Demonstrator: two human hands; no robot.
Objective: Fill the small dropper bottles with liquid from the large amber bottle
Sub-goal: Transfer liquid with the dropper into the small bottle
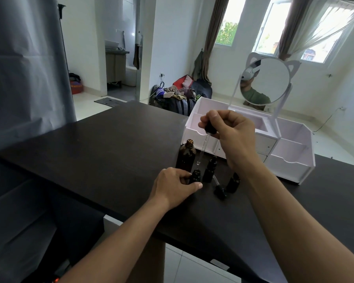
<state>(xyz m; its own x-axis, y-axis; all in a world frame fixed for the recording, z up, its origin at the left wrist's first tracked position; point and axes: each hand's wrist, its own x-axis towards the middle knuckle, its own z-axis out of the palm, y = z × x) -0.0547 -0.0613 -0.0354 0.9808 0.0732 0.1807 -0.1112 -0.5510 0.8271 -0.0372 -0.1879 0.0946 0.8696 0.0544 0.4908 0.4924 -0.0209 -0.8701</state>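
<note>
Both bare forearms reach in from the near edge, each hand closed in a grip.

The left hand (175,185) lies low, knuckles up, thumb stretched right, fingers curled around a small object. The right hand (227,129) is raised farther and to the right, wrist bent down, thumb and fingertips pinching something dark.

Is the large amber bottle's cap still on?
No: the large amber bottle stands open, its bare threaded neck showing, beside the raised dropper.
</note>
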